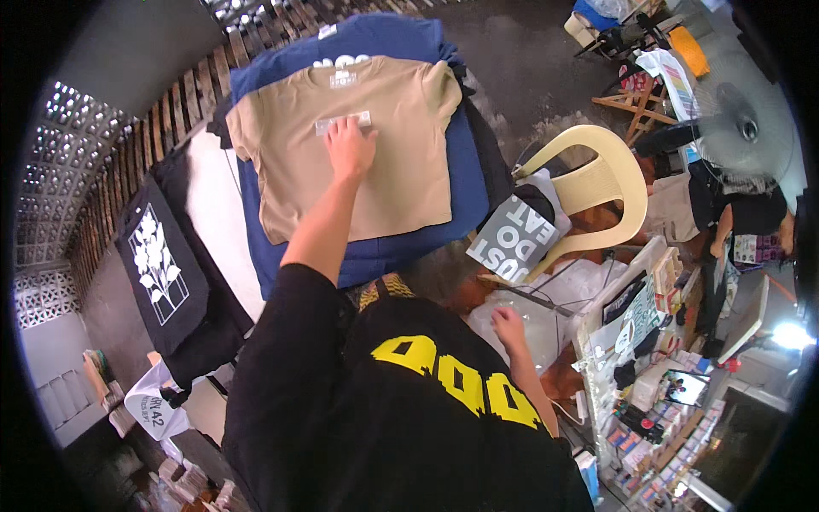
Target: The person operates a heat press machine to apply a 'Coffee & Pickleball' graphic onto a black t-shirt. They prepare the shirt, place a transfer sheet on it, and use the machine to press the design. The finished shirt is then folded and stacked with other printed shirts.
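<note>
A tan T-shirt (392, 183) lies spread on top of a navy shirt (469, 183), with more dark cloth beneath. My left hand (350, 154) is over the tan shirt's chest, its fingers closed on a clear, narrow strip (364, 117) with pale markings. Part of that strip is hidden under the fingers. Low on my right side, my right hand (509, 331) hangs with curled fingers in front of clear plastic bags (546, 320). Whether it holds anything cannot be made out.
Right of the shirts stands a cream plastic chair (627, 188) with a grey printed cloth (512, 239) over it. A fan (742, 128) is at the far right, above a cluttered workbench (589, 341). At left hangs a black cloth with a white flower print (158, 264).
</note>
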Motion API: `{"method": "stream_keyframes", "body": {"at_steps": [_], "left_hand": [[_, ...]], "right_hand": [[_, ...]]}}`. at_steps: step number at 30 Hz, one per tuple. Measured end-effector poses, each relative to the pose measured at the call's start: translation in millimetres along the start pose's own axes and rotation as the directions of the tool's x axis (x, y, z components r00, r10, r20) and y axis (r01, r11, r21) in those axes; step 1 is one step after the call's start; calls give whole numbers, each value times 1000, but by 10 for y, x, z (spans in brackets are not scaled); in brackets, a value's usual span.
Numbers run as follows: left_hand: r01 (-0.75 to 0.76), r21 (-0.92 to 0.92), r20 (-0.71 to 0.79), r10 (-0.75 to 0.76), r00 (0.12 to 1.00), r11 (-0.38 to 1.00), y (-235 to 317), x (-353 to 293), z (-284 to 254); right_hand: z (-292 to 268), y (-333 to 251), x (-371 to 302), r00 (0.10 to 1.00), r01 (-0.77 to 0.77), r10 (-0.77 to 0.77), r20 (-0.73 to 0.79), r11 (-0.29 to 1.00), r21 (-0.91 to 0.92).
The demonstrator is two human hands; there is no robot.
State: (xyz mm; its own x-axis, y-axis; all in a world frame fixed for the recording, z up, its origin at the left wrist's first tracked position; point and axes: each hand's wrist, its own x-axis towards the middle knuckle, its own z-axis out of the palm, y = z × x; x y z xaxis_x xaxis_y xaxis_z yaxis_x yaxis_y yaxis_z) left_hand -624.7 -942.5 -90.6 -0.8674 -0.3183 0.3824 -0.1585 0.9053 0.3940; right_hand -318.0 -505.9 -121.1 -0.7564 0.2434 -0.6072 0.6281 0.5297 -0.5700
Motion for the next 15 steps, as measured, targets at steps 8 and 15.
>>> {"method": "stream_keyframes", "body": {"at_steps": [8,15], "left_hand": [[-222,1,197,217,956,975,-309,473,147],[3,-169,-16,-6,1000,986,-684,717,92]], "right_hand": [[580,-1992,254,926,335,-355,126,929,158],[581,-2369,235,950,167,-218,223,959,227]]}}
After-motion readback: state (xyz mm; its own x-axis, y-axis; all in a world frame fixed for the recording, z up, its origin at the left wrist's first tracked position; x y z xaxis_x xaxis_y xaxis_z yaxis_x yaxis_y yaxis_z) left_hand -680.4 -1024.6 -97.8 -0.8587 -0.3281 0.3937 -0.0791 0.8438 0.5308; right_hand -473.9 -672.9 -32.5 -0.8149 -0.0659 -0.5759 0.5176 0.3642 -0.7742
